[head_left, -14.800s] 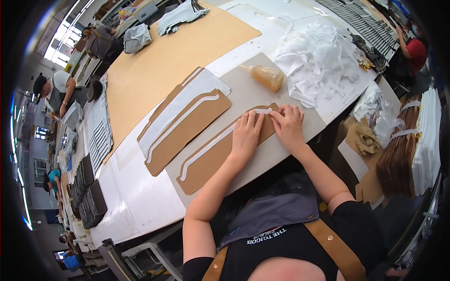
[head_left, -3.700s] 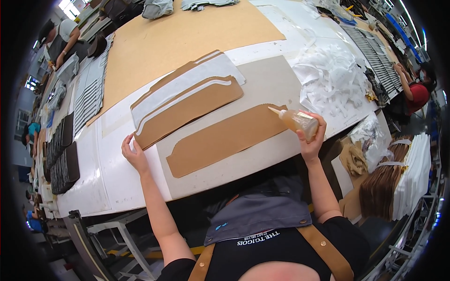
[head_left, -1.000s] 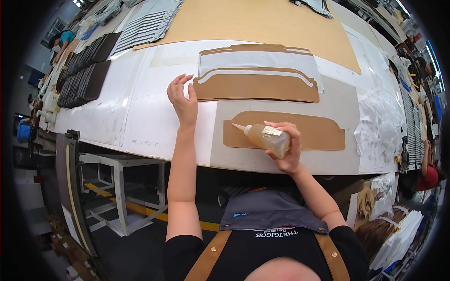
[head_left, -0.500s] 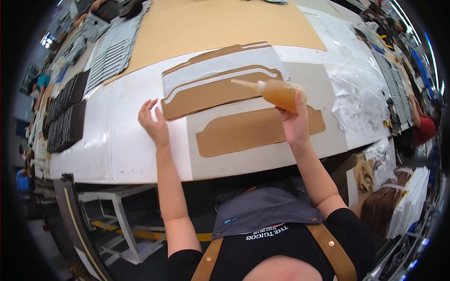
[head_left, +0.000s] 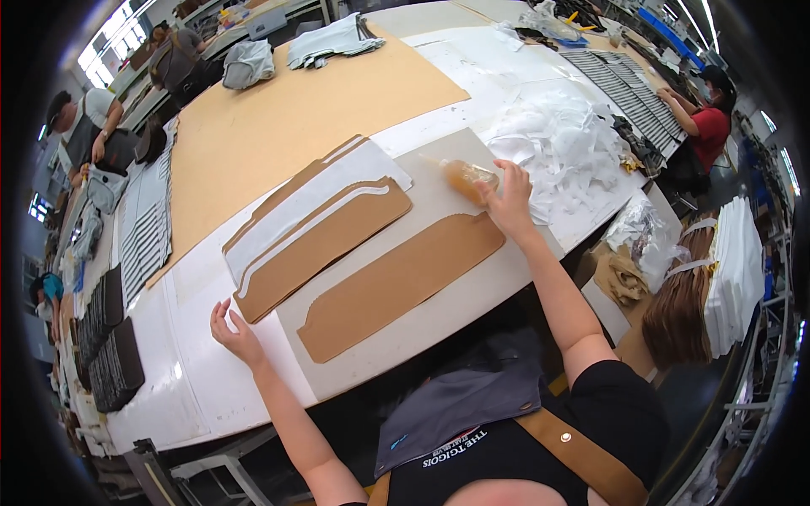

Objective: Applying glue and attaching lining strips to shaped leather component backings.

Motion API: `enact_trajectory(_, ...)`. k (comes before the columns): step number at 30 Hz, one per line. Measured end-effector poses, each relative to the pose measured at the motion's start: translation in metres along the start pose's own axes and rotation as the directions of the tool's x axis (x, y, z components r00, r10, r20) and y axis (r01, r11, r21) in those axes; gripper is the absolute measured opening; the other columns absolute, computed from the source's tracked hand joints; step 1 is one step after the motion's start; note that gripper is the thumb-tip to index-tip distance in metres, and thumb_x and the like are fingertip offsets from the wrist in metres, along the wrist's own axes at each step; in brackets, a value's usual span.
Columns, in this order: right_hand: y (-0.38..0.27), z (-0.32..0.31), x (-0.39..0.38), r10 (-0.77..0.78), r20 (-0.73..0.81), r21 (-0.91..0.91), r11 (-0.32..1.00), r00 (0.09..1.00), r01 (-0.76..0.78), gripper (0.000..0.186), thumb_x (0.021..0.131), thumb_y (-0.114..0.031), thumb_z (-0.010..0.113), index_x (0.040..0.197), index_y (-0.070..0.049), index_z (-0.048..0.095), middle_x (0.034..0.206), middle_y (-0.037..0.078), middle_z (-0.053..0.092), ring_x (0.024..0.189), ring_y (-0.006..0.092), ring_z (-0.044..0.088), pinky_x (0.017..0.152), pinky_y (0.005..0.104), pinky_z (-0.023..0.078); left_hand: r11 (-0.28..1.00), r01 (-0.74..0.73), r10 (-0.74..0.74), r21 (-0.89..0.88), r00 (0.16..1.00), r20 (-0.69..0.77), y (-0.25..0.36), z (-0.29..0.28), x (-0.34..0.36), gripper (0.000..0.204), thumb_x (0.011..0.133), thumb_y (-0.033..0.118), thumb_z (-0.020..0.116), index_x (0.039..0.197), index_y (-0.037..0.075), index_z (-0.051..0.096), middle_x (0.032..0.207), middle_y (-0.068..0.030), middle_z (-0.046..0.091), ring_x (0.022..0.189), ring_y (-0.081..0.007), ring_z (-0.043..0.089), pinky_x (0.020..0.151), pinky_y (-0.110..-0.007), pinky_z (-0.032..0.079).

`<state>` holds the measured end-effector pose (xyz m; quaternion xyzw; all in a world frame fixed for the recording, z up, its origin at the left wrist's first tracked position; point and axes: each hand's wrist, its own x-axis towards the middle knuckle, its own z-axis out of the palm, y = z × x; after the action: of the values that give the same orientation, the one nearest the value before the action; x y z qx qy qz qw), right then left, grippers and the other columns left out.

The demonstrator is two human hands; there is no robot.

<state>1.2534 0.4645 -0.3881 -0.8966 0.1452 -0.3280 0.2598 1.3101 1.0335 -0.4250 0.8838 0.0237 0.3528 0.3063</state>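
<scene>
My right hand (head_left: 510,201) is at the base of a clear squeeze bottle (head_left: 462,179) of amber liquid, which lies on its side over the grey board (head_left: 405,173). The thumb overlaps the bottle, while the fingers are spread apart from it. My left hand (head_left: 236,335), empty with fingers loosely curled and apart, hovers by the left end of a brown shaped panel (head_left: 329,246) with a white strip along its far edge. Beyond that panel a similar one (head_left: 312,190) shows a white surface. Nearer me lies a plain brown panel (head_left: 401,287).
A large tan sheet (head_left: 278,126) covers the far table. White scraps (head_left: 561,156) are heaped at right. Dark stacked pieces (head_left: 114,371) sit at left. Bundled brown and white sheets (head_left: 704,287) stand beside the table at right. Co-workers (head_left: 707,126) are at the sides.
My right hand has brought the squeeze bottle down onto the grey board and its fingers have spread off it. My left hand stays beside the panels. The view has turned.
</scene>
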Motion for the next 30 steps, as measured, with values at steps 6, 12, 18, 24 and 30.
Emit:
enact_trajectory(6,0.1,-0.079,0.03,-0.096,-0.105,-0.534,0.845,0.99,0.026,0.015,0.086,-0.011,0.074,0.1,-0.012,0.073,0.134,0.008,0.057,0.132,0.0319,0.046,0.115,0.0505,0.03,1.0,0.014,-0.014,0.01,0.999,-0.031,0.0,0.0,0.003,0.023,0.102,0.005,0.056,0.121,0.004,0.07,0.131,-0.0066,0.066,0.128,-0.0239,0.055,0.112,-0.041,0.039)
enact_trajectory(12,0.037,-0.133,0.01,-0.207,0.103,-0.362,0.903,0.973,0.231,0.007,0.085,-0.011,0.077,0.089,-0.011,0.071,0.117,0.003,0.066,0.125,0.0242,0.055,0.117,0.0518,0.028,0.994,-0.076,0.072,-0.084,0.996,-0.048,0.081,-0.008,0.002,0.024,0.101,0.001,0.056,0.121,0.003,0.069,0.131,-0.0091,0.064,0.13,-0.0267,0.053,0.11,-0.042,0.041)
enact_trajectory(18,-0.016,-0.113,-0.013,-0.341,0.098,-0.153,0.923,0.935,0.353,0.003,0.09,-0.01,0.073,0.09,-0.01,0.07,0.1,0.004,0.07,0.102,0.0248,0.066,0.104,0.0437,0.043,0.815,-0.388,0.56,-0.429,0.716,0.416,0.237,0.006,-0.043,0.034,0.089,0.0,0.068,0.122,0.009,0.07,0.128,-0.0097,0.065,0.127,-0.0311,0.056,0.111,-0.045,0.039)
enact_trajectory(24,0.084,-0.103,0.023,-0.012,-0.263,-0.214,0.976,0.965,-0.046,0.004,0.095,-0.011,0.069,0.095,-0.008,0.072,0.084,0.011,0.072,0.084,0.0318,0.067,0.086,0.0419,0.05,0.733,-0.346,0.638,-0.586,0.648,0.416,0.277,0.023,-0.079,0.031,0.088,0.002,0.07,0.118,0.01,0.071,0.127,-0.0079,0.066,0.127,-0.0308,0.056,0.109,-0.046,0.038)
enact_trajectory(30,-0.001,-0.121,0.022,-0.033,-0.269,0.152,0.985,0.963,0.076,0.007,0.095,-0.008,0.071,0.101,-0.004,0.07,0.081,0.011,0.071,0.072,0.0224,0.069,0.066,0.0347,0.052,0.775,-0.179,0.545,-0.605,0.674,0.498,0.277,0.022,-0.088,0.027,0.091,0.004,0.07,0.118,0.009,0.07,0.123,-0.0085,0.066,0.122,-0.0308,0.058,0.108,-0.044,0.039)
